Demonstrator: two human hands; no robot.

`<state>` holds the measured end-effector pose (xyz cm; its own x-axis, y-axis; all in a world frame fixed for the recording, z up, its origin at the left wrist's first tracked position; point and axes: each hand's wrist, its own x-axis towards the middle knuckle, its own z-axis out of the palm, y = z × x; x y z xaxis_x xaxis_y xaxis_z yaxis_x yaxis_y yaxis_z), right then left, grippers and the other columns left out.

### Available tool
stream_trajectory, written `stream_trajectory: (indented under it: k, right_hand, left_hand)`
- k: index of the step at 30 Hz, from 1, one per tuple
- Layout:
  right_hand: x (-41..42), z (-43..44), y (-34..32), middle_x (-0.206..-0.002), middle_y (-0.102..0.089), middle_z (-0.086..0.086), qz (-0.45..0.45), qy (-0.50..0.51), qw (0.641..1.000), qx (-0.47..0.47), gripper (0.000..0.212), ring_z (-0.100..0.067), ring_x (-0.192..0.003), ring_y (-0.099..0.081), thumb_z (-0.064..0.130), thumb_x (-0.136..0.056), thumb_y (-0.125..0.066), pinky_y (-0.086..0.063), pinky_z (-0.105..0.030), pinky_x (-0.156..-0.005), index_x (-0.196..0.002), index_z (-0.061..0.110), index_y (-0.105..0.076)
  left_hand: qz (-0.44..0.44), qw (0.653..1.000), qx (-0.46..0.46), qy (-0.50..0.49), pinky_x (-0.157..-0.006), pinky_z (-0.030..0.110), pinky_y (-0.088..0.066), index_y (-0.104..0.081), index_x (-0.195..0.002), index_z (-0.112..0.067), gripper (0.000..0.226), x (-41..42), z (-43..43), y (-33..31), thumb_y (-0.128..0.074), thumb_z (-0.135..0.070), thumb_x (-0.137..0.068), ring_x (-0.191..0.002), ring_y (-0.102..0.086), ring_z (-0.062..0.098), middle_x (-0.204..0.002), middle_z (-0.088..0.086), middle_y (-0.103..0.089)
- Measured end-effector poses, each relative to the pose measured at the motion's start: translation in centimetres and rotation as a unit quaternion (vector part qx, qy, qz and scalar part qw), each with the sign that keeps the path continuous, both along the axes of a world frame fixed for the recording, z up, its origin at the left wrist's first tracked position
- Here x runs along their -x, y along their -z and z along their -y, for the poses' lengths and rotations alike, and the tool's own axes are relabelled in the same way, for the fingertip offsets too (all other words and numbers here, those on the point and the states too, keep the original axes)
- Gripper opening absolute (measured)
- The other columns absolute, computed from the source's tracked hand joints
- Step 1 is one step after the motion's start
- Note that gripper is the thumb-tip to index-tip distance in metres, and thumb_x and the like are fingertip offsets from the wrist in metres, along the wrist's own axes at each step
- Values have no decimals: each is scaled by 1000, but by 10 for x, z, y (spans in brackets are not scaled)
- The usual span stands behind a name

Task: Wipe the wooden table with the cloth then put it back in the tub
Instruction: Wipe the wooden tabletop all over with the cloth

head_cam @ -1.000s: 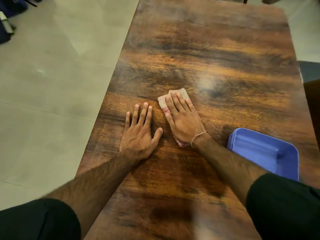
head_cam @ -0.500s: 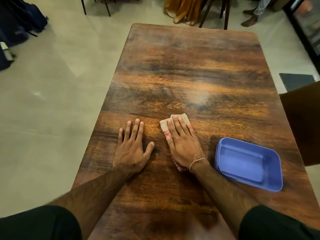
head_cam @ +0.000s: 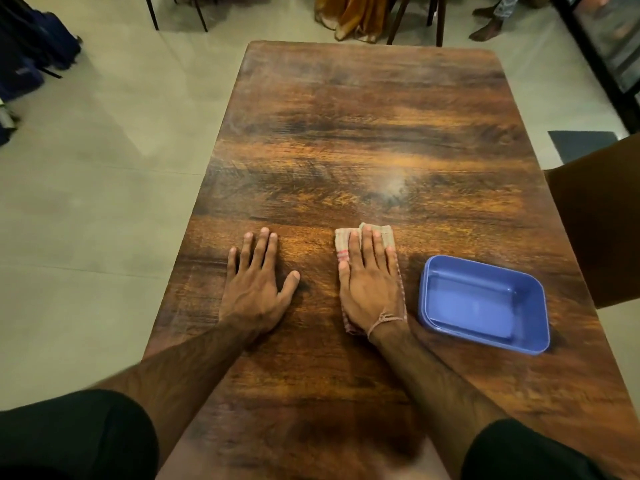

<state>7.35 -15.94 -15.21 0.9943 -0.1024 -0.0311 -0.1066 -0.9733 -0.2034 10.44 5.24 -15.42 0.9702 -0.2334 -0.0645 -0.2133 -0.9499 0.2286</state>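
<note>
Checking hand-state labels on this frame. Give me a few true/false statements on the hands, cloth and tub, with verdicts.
1. The right hand presses flat on the striped cloth. True.
2. The cloth lies inside the blue tub. False: it lies on the wooden table, beside the tub.
3. The left hand rests flat on bare wood, fingers straight. True.
4. The left hand touches the tub. False: it is apart from it, with the right hand and cloth between them.

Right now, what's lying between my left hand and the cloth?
Nothing: the head view shows only bare table between the left hand and the cloth under the right hand.
</note>
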Motion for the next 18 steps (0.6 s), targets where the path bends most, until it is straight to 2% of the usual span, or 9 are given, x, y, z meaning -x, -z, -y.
stream_trajectory:
  k: [2,5,10,12,15,18]
  right_hand:
    - [18,-3,2,-171,-5,-9,8,-40,999,1,63,-24,-158,-1,38,-106,-22,-3,-46,-128,-163,14,-12]
    - [30,14,3,-171,-8,-8,6,-122,992,6,62,-22,-158,-1,39,-107,-22,2,-42,-127,-163,14,-14]
    - [27,4,-1,-171,-1,-7,3,-5,1000,-9,63,-21,-158,4,39,-107,-19,-2,-45,-128,-164,15,-7]
    - [39,3,-3,-171,3,-6,-7,-21,1000,-18,62,-20,-158,7,39,-108,-18,-2,-45,-128,-164,15,-4]
    - [51,21,-4,-171,5,-3,-28,-105,994,-27,62,-17,-157,11,42,-108,-14,2,-43,-128,-164,18,-3]
    - [38,42,-2,-171,4,-3,-34,-80,996,-12,63,-17,-157,12,44,-107,-11,5,-42,-127,-164,18,-2]
  left_hand:
    - [-3,1000,0,0,-128,46,5,-4,-166,-20,87,0,0,-1,-18,-70,-95,-158,13,18,-173,-3,6]
    - [0,1000,-2,-1,-128,47,4,-5,-166,-19,87,0,1,-1,-19,-69,-96,-159,12,18,-173,-2,4]
    - [-1,1000,-2,-2,-129,47,4,-4,-166,-19,87,-1,-2,-2,-19,-70,-96,-158,12,18,-173,-2,5]
    - [-1,1000,-2,-1,-129,47,4,-5,-166,-19,88,0,0,-1,-18,-70,-95,-159,12,18,-173,-2,5]
    - [-1,1000,-4,-1,-129,47,4,-5,-166,-19,88,0,1,0,-18,-70,-95,-159,11,18,-173,-2,4]
    - [-2,1000,-4,1,-129,47,4,-4,-166,-19,88,-1,1,-1,-17,-71,-96,-159,12,18,-173,-2,5]
